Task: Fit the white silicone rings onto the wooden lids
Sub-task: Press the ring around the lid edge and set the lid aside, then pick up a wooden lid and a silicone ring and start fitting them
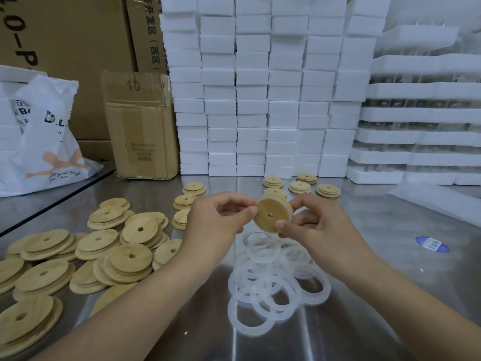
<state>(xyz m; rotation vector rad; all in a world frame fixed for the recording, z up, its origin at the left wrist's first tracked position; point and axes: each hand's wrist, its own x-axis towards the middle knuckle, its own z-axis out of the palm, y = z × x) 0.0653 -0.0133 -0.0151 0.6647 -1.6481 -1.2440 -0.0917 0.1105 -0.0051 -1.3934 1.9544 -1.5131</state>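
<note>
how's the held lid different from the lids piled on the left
The held lid is tilted in the air, pinched by the left hand and right hand; the piled lids lie flat on the table. The held lid wears a white ring at its rim; the piled lids look bare. Both are round wood with a centre hole.

Loose lids (pixel 78 259) left on table (pixel 390 295), rings (pixel 273 282) centre, foam blocks (pixel 260 87) behind.

Lid pile (pixel 86 259) blocks left; ring heap (pixel 276 280) centre; bare steel table (pixel 390 295) right passable.
</note>
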